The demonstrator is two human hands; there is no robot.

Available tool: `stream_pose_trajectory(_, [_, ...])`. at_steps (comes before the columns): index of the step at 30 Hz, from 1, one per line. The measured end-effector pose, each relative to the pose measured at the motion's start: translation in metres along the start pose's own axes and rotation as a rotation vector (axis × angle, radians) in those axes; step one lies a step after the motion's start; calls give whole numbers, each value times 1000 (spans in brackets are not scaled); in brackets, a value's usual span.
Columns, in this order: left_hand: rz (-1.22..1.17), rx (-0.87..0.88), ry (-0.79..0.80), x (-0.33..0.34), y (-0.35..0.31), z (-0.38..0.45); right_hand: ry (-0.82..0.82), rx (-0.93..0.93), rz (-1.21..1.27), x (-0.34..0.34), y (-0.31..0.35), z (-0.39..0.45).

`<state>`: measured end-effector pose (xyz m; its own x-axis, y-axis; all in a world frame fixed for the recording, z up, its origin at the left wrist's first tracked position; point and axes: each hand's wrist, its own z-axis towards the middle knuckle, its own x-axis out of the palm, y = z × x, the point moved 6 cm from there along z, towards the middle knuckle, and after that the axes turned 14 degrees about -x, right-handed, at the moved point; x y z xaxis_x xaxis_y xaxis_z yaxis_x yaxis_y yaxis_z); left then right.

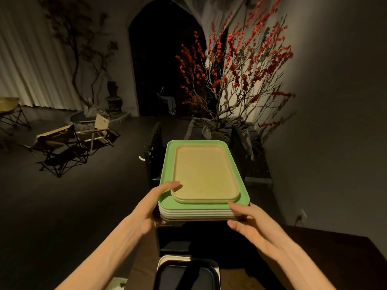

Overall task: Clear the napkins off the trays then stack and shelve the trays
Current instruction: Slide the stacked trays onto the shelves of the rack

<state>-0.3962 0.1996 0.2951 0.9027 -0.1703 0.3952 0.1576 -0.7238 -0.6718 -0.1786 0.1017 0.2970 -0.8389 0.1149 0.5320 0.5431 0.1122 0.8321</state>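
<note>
A stack of several trays is in the middle of the view, over a dark shelf unit (178, 237). The big green tray (170, 164) lies near the top, with a smaller beige tray (206, 172) inside it. White and pale trays (194, 213) show as edges below. My left hand (155, 206) grips the stack's near left corner, thumb on the green rim. My right hand (249, 222) holds the near right corner, thumb on top and fingers under. No napkins show on the trays.
A black tray on a white tray (188, 273) lies at the bottom edge on a brown table (335, 258). A red-blossomed tree in a planter (230, 80) stands behind the shelf. Folding chairs (69, 143) are on the floor at left.
</note>
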Motion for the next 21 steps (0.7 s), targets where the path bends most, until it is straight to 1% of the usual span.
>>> stream_pose_trajectory(4, [-113,-14,106,10,-7,3,-56,-29,132,-2,-2,26])
stream_pose_trajectory(8, [-33,-80,183,-2,9,2,-33,-26,199,0,-5,32])
stream_pose_trajectory(10, [-48,-98,196,-5,13,3,-37,-42,211,-1,-7,32])
stream_pose_trajectory(16, [-134,-44,90,2,0,12,-105,-99,211,4,-2,48])
stream_pose_trajectory(19, [-181,-50,22,-3,-9,18,-131,-128,197,10,0,60])
stream_pose_trajectory(21, [-179,-53,10,-3,-14,20,-144,-157,184,11,1,67])
